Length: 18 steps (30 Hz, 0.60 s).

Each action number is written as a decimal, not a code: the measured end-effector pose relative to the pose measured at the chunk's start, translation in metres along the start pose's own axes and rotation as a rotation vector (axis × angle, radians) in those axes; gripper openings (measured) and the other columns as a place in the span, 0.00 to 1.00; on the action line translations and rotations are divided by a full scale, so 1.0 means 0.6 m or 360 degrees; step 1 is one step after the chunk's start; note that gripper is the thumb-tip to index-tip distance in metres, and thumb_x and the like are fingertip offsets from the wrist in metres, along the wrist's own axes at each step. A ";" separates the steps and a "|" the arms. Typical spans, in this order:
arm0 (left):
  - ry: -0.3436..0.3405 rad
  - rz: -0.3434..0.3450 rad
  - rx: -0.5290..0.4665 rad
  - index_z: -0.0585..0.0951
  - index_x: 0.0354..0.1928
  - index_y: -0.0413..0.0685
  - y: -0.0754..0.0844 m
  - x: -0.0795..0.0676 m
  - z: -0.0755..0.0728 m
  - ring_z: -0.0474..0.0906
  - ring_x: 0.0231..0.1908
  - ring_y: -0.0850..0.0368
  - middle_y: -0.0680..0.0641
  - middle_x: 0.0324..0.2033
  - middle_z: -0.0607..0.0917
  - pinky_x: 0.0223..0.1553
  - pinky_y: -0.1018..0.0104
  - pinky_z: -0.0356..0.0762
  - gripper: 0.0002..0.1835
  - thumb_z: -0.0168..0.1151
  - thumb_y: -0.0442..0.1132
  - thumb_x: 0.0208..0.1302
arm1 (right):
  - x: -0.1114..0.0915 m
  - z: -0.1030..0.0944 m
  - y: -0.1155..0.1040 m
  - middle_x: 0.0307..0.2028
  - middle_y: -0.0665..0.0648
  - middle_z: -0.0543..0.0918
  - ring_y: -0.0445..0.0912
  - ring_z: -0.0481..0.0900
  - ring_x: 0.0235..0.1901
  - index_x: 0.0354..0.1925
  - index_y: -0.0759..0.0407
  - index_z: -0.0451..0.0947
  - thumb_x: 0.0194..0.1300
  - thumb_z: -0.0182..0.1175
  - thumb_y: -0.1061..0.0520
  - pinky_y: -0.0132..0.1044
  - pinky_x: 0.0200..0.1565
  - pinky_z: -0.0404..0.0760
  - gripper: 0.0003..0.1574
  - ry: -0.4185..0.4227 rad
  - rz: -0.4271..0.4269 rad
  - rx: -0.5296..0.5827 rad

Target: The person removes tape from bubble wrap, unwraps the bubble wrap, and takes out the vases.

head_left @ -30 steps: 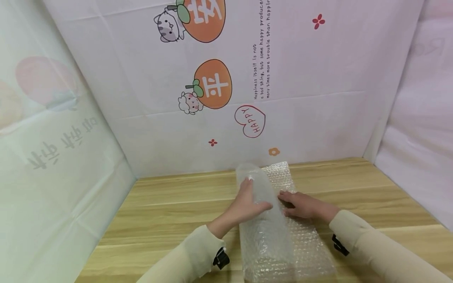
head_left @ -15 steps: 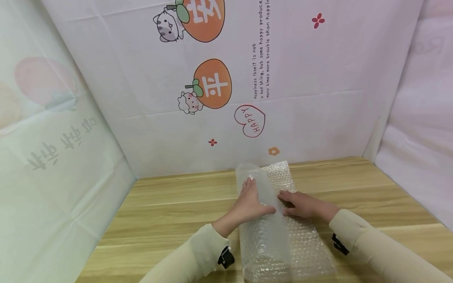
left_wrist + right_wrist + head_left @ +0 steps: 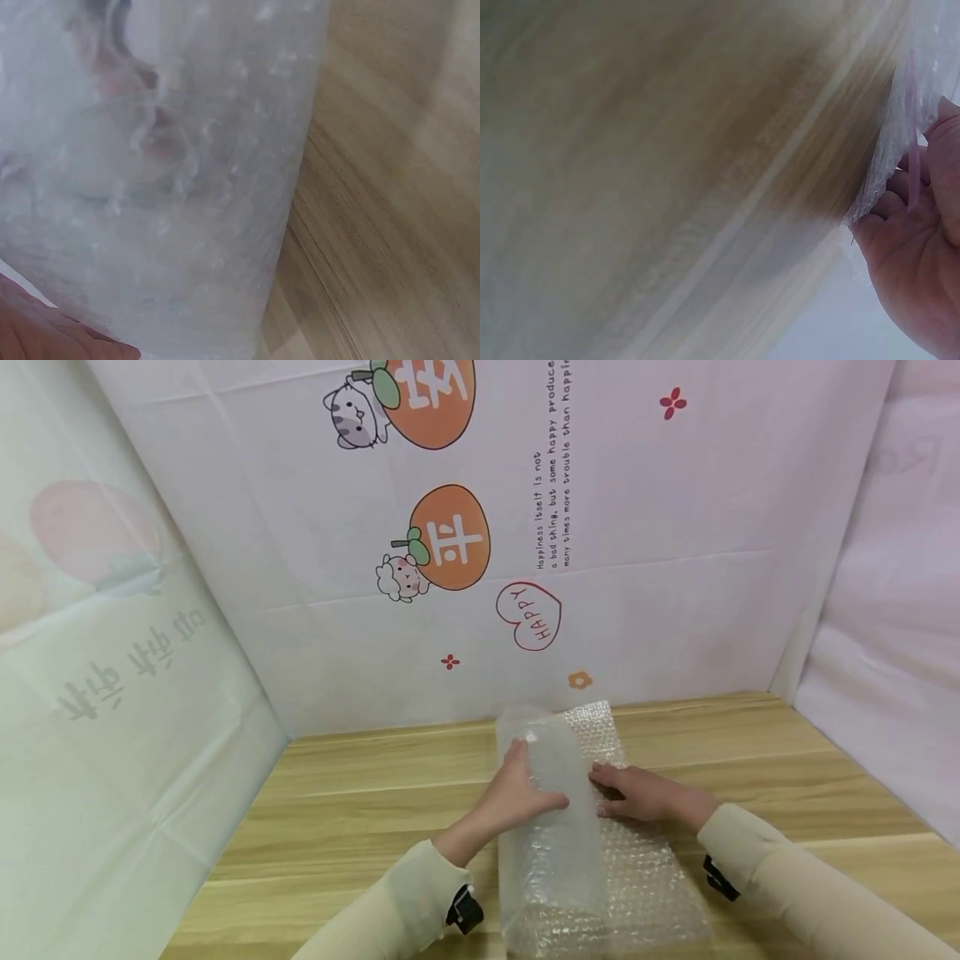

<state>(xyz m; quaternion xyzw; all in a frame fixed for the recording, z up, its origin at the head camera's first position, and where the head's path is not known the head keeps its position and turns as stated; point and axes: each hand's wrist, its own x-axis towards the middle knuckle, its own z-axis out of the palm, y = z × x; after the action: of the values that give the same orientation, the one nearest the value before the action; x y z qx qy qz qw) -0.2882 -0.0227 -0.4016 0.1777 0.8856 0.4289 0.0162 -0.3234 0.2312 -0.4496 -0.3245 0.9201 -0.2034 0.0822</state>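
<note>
A clear sheet of bubble wrap (image 3: 652,893) lies lengthwise on the wood-grain table, its left part folded over into a loose, rounded roll (image 3: 562,860). My left hand (image 3: 513,793) rests on the roll with thumb and fingers spread apart. The fingertips of my right hand (image 3: 641,793) touch the wrap beside the fold's right edge, thumb held away from the fingers. Through the film in the left wrist view, pinkish shapes and a faint curved outline show, too blurred to identify. The right wrist view has bent fingers (image 3: 896,202) against the film's edge.
The wood-grain table (image 3: 360,810) extends on both sides of the wrap. White printed cloth (image 3: 637,527) hangs behind it, with more cloth at left and right. Each sleeve has a black strap (image 3: 465,910) near the wrist.
My left hand shifts slightly right, then back left, and the fold's right edge has moved left with it. My right hand stays nearly in place.
</note>
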 end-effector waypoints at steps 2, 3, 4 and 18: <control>0.0007 0.0011 -0.0017 0.50 0.73 0.28 -0.002 -0.003 -0.005 0.50 0.71 0.40 0.30 0.72 0.50 0.68 0.49 0.53 0.58 0.74 0.46 0.46 | 0.000 0.000 -0.001 0.68 0.74 0.58 0.69 0.54 0.67 0.68 0.73 0.62 0.68 0.58 0.43 0.61 0.64 0.57 0.44 -0.0011 0.0014 0.0008; 0.0011 0.0014 -0.0023 0.51 0.72 0.28 -0.004 -0.004 -0.007 0.50 0.71 0.39 0.29 0.72 0.51 0.68 0.49 0.52 0.58 0.74 0.47 0.46 | 0.000 0.001 -0.001 0.68 0.74 0.58 0.69 0.54 0.67 0.68 0.73 0.62 0.68 0.58 0.43 0.61 0.64 0.57 0.44 -0.0012 0.0017 0.0013; 0.0010 0.0013 -0.0035 0.51 0.72 0.29 -0.006 -0.005 -0.009 0.50 0.71 0.39 0.29 0.72 0.51 0.68 0.49 0.52 0.58 0.74 0.47 0.46 | 0.000 0.001 -0.001 0.68 0.74 0.58 0.69 0.54 0.68 0.68 0.73 0.62 0.68 0.58 0.44 0.61 0.64 0.57 0.44 -0.0009 0.0017 0.0016; -0.0080 0.0085 0.0084 0.52 0.74 0.34 -0.022 -0.010 -0.025 0.40 0.73 0.44 0.36 0.74 0.47 0.69 0.48 0.45 0.53 0.68 0.53 0.53 | -0.001 0.001 -0.002 0.68 0.75 0.58 0.69 0.54 0.67 0.67 0.74 0.62 0.68 0.59 0.45 0.61 0.64 0.57 0.43 -0.0001 0.0013 0.0029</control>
<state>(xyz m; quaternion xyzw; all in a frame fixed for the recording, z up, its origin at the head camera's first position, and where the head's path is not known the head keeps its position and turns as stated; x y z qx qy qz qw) -0.2892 -0.0438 -0.4030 0.2124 0.8908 0.4010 0.0224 -0.3222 0.2303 -0.4496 -0.3202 0.9195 -0.2113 0.0861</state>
